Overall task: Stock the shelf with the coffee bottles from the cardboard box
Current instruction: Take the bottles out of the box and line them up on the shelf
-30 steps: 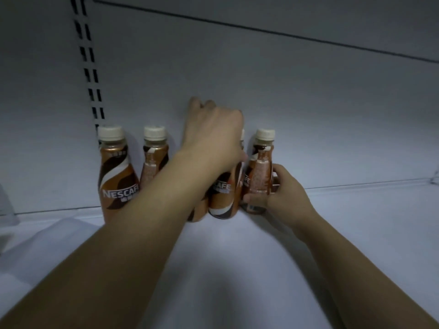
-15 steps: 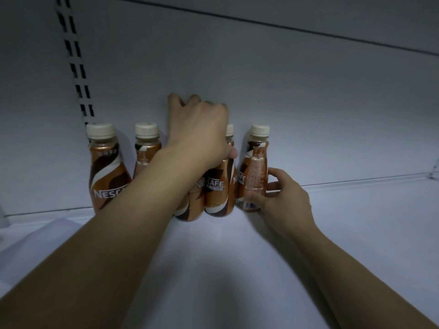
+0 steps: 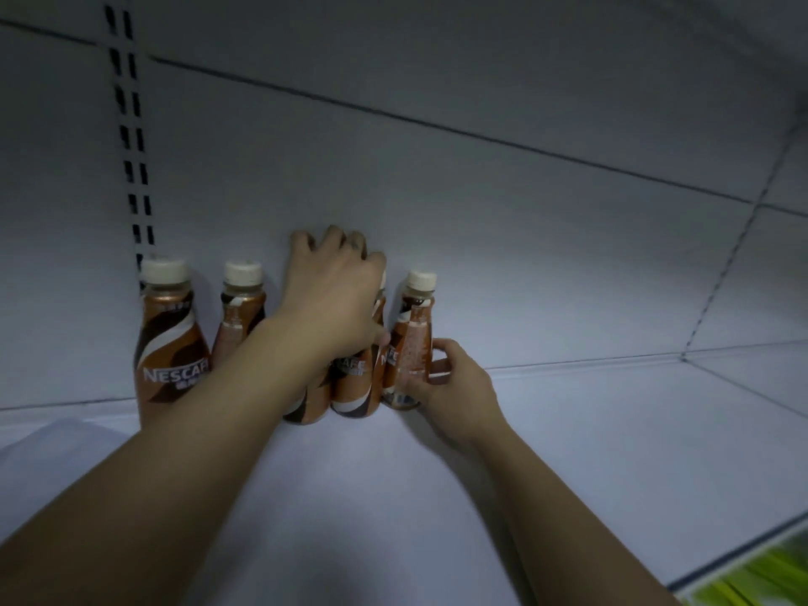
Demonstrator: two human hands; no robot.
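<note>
Several brown Nescafe coffee bottles with cream caps stand in a row against the back wall of the white shelf (image 3: 437, 496). The leftmost bottle (image 3: 168, 343) and the second bottle (image 3: 238, 317) stand free. My left hand (image 3: 332, 299) lies over the tops of two middle bottles (image 3: 354, 382), covering their caps. My right hand (image 3: 450, 387) grips the lower part of the rightmost bottle (image 3: 413, 338), which stands upright on the shelf, close against its neighbour. The cardboard box is out of view.
A slotted upright rail (image 3: 131, 137) runs up the back wall above the leftmost bottle. White shelf floor stretches to the right of the bottles. A green and yellow strip (image 3: 760, 570) shows below the shelf's front edge at the bottom right.
Both hands stay on the same bottles. The view has shifted, so the row sits slightly lower in frame and the shelf's right end and front edge now show.
</note>
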